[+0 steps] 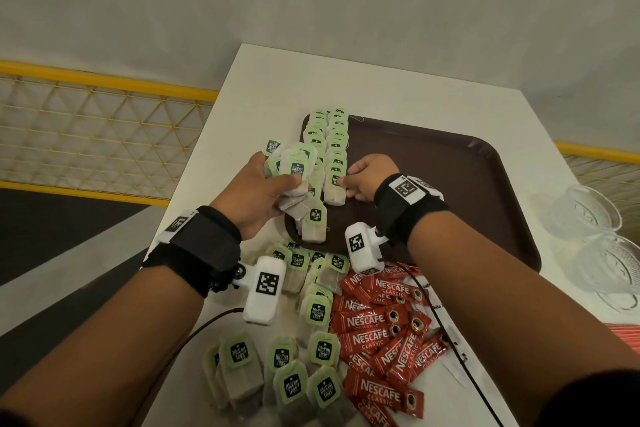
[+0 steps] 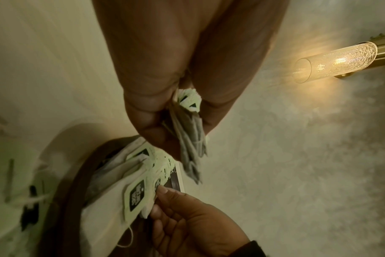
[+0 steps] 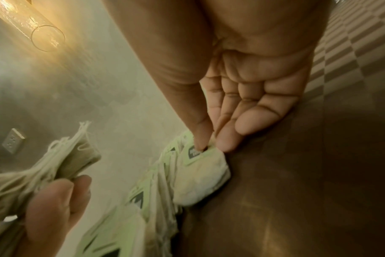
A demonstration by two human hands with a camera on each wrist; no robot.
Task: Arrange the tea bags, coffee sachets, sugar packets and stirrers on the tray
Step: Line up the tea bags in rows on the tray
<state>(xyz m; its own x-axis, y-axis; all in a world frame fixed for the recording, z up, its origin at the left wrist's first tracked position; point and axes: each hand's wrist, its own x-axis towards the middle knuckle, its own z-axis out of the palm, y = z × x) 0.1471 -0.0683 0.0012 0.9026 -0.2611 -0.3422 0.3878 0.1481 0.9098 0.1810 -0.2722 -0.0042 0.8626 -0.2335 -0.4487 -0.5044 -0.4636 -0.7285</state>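
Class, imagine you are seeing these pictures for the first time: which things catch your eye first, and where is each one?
First, the left hand gripping a thick bundle of tea bags above the brown tray, beside two neat rows of tea bags along the tray's left edge. The right hand pinches the nearest bag's green tag. On the white table near the person lie red coffee sachets.
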